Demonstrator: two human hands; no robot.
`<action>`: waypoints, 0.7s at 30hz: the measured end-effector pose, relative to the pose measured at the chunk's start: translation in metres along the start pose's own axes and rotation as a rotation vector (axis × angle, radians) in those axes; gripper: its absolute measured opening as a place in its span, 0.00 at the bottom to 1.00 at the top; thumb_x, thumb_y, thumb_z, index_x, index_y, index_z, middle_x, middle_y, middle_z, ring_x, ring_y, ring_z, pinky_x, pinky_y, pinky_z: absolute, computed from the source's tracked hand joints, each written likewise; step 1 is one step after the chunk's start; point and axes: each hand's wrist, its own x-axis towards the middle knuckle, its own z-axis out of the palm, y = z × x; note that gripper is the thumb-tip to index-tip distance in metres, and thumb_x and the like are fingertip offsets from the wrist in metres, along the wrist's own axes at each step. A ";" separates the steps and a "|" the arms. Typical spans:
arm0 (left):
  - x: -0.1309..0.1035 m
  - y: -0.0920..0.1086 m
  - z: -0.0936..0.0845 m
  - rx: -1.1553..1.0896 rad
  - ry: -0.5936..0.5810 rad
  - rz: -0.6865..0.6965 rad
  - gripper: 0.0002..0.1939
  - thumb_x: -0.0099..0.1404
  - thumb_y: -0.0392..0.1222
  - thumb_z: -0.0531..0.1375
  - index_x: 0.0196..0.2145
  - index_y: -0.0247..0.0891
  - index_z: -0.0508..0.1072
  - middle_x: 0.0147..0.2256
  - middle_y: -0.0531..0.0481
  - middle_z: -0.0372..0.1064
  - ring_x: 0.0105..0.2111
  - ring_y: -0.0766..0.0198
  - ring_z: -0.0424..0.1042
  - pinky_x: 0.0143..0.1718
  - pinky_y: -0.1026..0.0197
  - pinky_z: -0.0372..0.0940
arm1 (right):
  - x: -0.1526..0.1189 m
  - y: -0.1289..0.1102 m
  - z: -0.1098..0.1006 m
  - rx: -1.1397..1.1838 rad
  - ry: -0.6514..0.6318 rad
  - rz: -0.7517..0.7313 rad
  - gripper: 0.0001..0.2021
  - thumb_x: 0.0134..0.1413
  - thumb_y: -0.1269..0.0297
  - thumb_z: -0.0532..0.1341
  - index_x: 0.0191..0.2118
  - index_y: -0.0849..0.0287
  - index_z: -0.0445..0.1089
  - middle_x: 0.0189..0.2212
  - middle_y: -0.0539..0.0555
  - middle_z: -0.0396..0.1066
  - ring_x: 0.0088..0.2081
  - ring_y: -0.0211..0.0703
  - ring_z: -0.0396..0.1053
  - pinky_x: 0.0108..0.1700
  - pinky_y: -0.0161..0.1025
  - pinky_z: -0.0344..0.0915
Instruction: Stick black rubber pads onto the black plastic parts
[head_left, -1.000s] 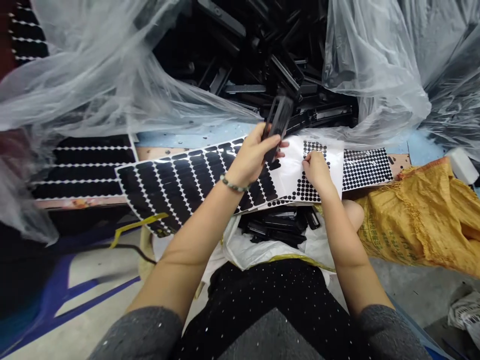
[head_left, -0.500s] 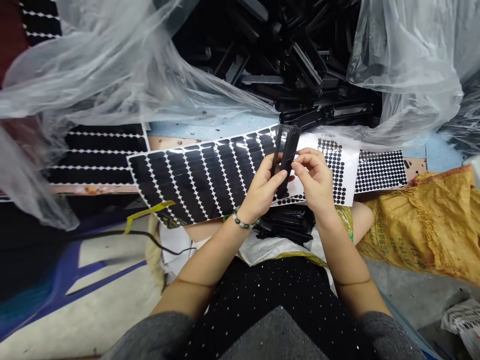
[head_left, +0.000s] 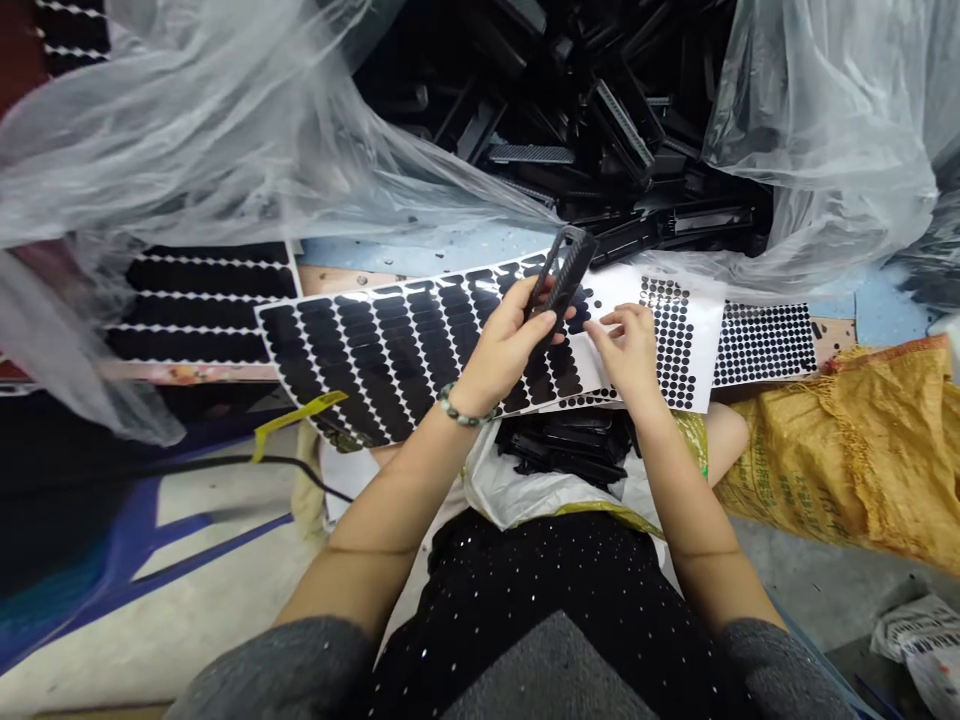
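My left hand (head_left: pixel 517 330) is wrapped round a long black plastic part (head_left: pixel 568 272) with a woven-look surface, held tilted above a sheet of black die-cut stickers (head_left: pixel 405 355). Just right of it, my right hand (head_left: pixel 628 350) has thumb and forefinger close together in a pinch. Whatever lies between those fingertips is too small to make out. Beneath that hand is a white sheet with round black dot stickers (head_left: pixel 666 330). A few loose black dots lie on the white backing near the fingertips.
Many black plastic parts (head_left: pixel 600 130) are heaped at the back between sheets of clear plastic film (head_left: pixel 247 130). More black parts (head_left: pixel 566 445) sit in a white bag on my lap. At right lies a yellow woven sack (head_left: pixel 862 450); another dot sheet (head_left: pixel 765 345) is beside it.
My left hand has moved slightly left with the black part, tilting it. My right hand has come away from the part and is now over the sticker sheets.
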 end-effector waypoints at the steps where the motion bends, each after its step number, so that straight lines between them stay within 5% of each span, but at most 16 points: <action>1: 0.008 -0.002 0.001 -0.001 0.021 -0.057 0.18 0.62 0.39 0.58 0.51 0.40 0.66 0.49 0.45 0.70 0.47 0.59 0.75 0.36 0.64 0.73 | -0.001 0.002 0.003 -0.051 -0.015 -0.028 0.08 0.51 0.64 0.65 0.30 0.56 0.64 0.43 0.56 0.64 0.40 0.43 0.67 0.48 0.46 0.69; 4: 0.024 -0.006 0.005 -0.020 0.099 -0.228 0.17 0.60 0.34 0.57 0.48 0.37 0.67 0.48 0.43 0.70 0.46 0.60 0.76 0.31 0.67 0.71 | -0.004 0.004 0.006 -0.059 -0.088 -0.170 0.05 0.55 0.70 0.60 0.29 0.56 0.64 0.44 0.58 0.65 0.44 0.46 0.68 0.50 0.48 0.68; 7: 0.022 -0.002 0.006 -0.085 0.115 -0.293 0.17 0.59 0.35 0.56 0.47 0.36 0.68 0.46 0.44 0.71 0.42 0.61 0.77 0.28 0.69 0.71 | -0.005 0.001 -0.006 0.108 -0.124 -0.213 0.06 0.57 0.63 0.59 0.29 0.56 0.65 0.44 0.58 0.67 0.45 0.46 0.68 0.46 0.47 0.69; 13: -0.010 0.019 -0.003 -0.118 -0.069 -0.287 0.21 0.54 0.41 0.60 0.47 0.36 0.71 0.43 0.44 0.74 0.37 0.58 0.79 0.21 0.68 0.69 | 0.005 -0.019 -0.042 0.359 -0.164 -0.172 0.17 0.56 0.47 0.61 0.27 0.55 0.66 0.42 0.54 0.67 0.49 0.48 0.66 0.44 0.47 0.70; 21: -0.026 0.032 -0.003 -0.041 -0.127 -0.214 0.20 0.54 0.42 0.60 0.46 0.38 0.74 0.44 0.45 0.74 0.35 0.57 0.80 0.20 0.67 0.68 | 0.000 -0.041 -0.054 0.288 -0.219 -0.224 0.17 0.56 0.47 0.61 0.28 0.55 0.69 0.41 0.52 0.67 0.49 0.47 0.67 0.51 0.52 0.67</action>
